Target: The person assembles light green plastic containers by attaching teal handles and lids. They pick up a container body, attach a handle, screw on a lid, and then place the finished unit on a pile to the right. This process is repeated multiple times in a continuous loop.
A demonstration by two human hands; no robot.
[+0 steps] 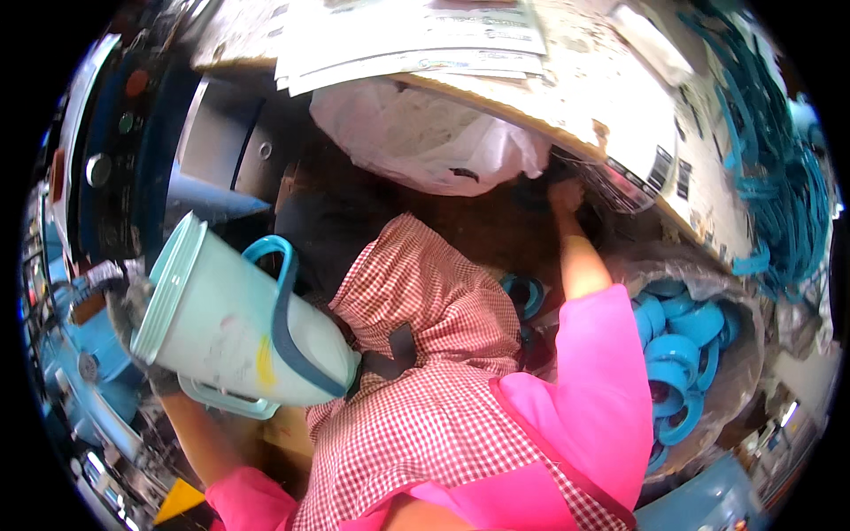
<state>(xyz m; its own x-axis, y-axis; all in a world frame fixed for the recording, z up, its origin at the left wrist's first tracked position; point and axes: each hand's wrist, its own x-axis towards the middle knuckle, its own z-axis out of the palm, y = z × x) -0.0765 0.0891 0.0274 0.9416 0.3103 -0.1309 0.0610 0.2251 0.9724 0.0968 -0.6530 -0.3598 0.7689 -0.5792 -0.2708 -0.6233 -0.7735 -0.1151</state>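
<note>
On the left, my left hand (133, 319), in a grey glove, grips a large pale-green plastic jug (221, 323) near its ridged rim. The jug lies tilted, rim to the left and narrower end against my apron. A blue handle (282, 301) loops along its upper side, and a pale handle (230, 400) shows beneath. My bare right hand (566, 192) reaches far forward into the shadow under the table edge, beside a whitish plastic bag (425, 133). Its fingers look curled; what they hold, if anything, is hidden.
A worn white table (593, 80) with stacked printed sheets (416, 44) spans the front. Right of me, a clear bag (748, 345) holds several blue ring-shaped parts (673, 363). More blue parts (779, 203) heap on the table's right. A dark control panel (124, 150) stands at left.
</note>
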